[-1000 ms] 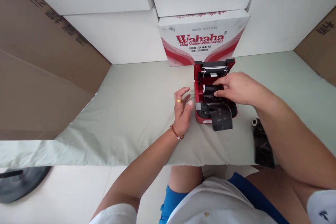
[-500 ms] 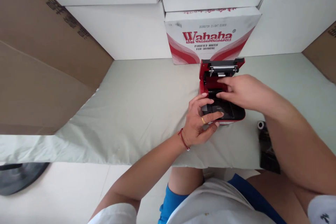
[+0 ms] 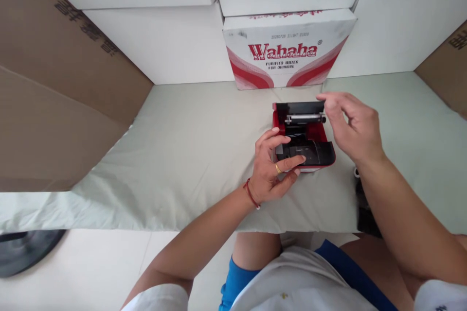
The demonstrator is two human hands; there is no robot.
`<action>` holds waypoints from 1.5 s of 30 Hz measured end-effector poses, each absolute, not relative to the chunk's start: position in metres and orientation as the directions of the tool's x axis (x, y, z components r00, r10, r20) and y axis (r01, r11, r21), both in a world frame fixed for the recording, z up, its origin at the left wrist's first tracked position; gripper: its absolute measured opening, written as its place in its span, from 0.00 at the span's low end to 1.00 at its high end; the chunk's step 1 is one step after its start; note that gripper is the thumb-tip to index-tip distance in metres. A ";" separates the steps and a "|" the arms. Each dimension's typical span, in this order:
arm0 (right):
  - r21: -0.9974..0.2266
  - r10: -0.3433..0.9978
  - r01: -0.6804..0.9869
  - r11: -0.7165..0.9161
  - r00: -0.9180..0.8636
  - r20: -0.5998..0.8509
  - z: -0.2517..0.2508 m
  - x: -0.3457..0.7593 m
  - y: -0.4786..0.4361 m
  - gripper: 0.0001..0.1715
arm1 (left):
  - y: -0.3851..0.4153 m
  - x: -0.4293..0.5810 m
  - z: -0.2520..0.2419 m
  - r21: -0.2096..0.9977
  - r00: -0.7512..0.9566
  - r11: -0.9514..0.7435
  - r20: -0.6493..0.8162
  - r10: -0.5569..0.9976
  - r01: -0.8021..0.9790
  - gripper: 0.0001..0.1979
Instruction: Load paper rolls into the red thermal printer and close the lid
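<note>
A small red-and-black printer sits on the cloth, its compartment exposed and its lid partly raised at the back. Under the lid a roller shows. My left hand lies over the printer's front left corner, the thumb against the front wall and the index finger on the black top; the other fingers touch the left side. My right hand has its thumb and fingers closed at the lid's right end, hiding that corner. No loose item shows in either hand.
Behind the printer a Wahaha water carton leans against white boxes. A brown carton borders the left side. A dark roll, partly behind my right forearm, lies near the front edge of the green cloth.
My right hand has come out of the printer's compartment and up to the lid's right end. The lid has tipped lower toward the body. My left hand keeps its place on the printer.
</note>
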State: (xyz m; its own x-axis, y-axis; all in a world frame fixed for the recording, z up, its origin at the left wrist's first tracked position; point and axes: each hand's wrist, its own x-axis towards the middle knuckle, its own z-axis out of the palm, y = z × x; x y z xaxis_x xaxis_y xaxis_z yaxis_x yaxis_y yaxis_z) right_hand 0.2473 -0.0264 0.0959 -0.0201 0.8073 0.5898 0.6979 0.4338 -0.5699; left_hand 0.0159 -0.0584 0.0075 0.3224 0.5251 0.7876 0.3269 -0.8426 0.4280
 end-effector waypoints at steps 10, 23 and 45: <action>-0.594 0.817 0.628 0.503 -0.121 0.564 0.053 0.264 -0.075 0.21 | -0.051 0.015 0.005 0.489 0.196 -0.848 0.828 0.525 0.207 0.30; -0.651 0.850 0.605 0.459 -0.087 0.519 0.053 0.262 -0.077 0.22 | -0.044 0.014 0.005 0.836 0.170 -0.547 0.544 0.822 -0.032 0.22; -0.392 0.672 0.633 0.668 -0.285 0.684 0.062 0.255 -0.110 0.18 | -0.012 0.018 -0.024 0.949 0.296 -0.153 0.235 0.926 -0.277 0.52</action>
